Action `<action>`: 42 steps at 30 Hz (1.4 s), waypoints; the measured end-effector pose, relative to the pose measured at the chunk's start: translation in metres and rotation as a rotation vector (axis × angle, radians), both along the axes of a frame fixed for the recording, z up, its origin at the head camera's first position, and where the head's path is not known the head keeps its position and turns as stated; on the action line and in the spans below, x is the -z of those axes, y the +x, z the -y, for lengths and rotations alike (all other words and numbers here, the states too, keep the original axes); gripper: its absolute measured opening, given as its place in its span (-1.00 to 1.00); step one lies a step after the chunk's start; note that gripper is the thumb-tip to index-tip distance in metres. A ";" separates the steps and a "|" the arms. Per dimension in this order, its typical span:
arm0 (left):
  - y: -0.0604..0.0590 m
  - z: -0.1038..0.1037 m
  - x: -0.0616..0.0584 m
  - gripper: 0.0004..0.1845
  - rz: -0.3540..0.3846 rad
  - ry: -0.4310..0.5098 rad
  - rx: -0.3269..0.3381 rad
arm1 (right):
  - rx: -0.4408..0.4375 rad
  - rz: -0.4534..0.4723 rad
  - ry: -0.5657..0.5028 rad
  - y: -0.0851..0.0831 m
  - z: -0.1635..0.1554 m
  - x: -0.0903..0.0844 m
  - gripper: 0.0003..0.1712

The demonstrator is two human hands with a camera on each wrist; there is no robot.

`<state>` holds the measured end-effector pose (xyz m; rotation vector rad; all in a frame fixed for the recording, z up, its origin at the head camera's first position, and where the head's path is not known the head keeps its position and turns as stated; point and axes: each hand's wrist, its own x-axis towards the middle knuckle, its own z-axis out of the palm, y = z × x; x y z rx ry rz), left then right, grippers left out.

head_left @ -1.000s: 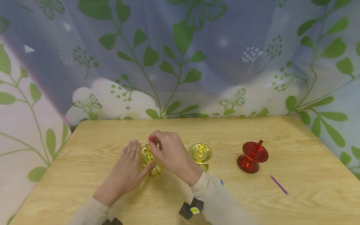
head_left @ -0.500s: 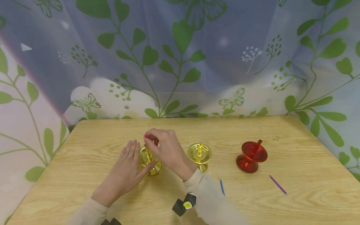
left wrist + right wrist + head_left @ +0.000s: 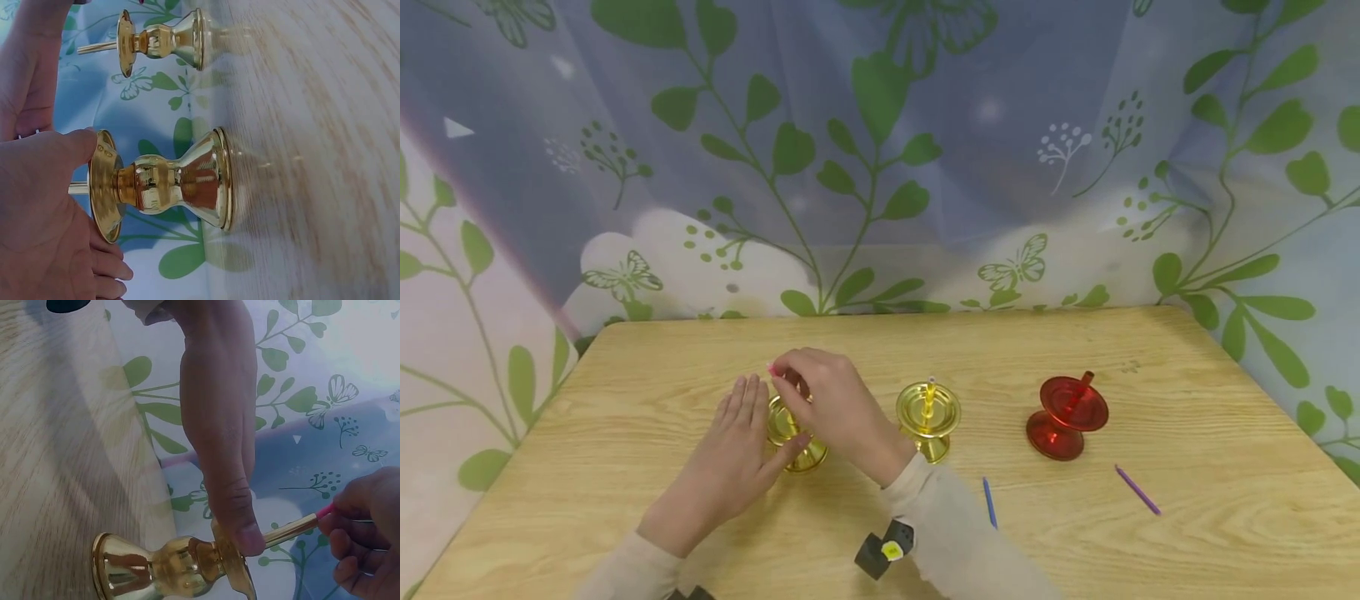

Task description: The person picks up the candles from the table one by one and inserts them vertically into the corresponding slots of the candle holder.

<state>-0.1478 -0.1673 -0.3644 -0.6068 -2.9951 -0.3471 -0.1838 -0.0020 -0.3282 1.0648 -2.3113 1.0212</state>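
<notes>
In the head view, my left hand (image 3: 711, 475) holds the upper dish of a shiny gold candle holder (image 3: 807, 458) on the left. Its thumb presses the dish rim (image 3: 105, 187), and the fingers lie along the far side. My right hand (image 3: 838, 408) pinches a short pink candle (image 3: 325, 511) between thumb and fingertips. The right wrist view has the candle's lower end right at the mouth of the holder's narrow gold tube (image 3: 290, 530). Most of this candle is hidden by the fingers. The holder stands upright with its base on the wooden table (image 3: 1045, 533).
A second gold candle holder (image 3: 928, 410) stands just right of my right hand, a candle tip in its tube. Farther right is a red candle holder (image 3: 1067, 417). A blue candle (image 3: 990, 502) and a purple candle (image 3: 1138, 490) lie in front. Patterned cloth (image 3: 955, 183) hangs behind.
My right hand has shifted slightly left over the holder, and the pink candle's tip has moved left with it. The blue candle has come out from behind the right sleeve. My left hand keeps its place.
</notes>
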 end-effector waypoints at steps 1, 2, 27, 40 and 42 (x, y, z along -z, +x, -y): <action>0.000 0.000 0.000 -0.03 -0.003 0.001 0.000 | 0.005 0.000 0.000 0.000 0.000 0.001 -0.90; 0.000 0.000 0.000 -0.03 -0.002 0.002 0.000 | 0.009 0.001 0.000 0.000 0.001 0.001 -0.90; 0.000 0.001 0.002 -0.02 0.003 0.018 0.007 | 0.002 0.030 -0.034 -0.003 0.001 0.010 -0.87; 0.001 0.001 0.002 -0.04 -0.007 0.012 0.006 | 0.052 0.014 0.001 -0.001 0.001 0.011 -0.94; 0.000 0.001 0.003 -0.04 -0.006 0.014 0.008 | 0.054 0.005 0.008 -0.001 0.001 0.010 -0.95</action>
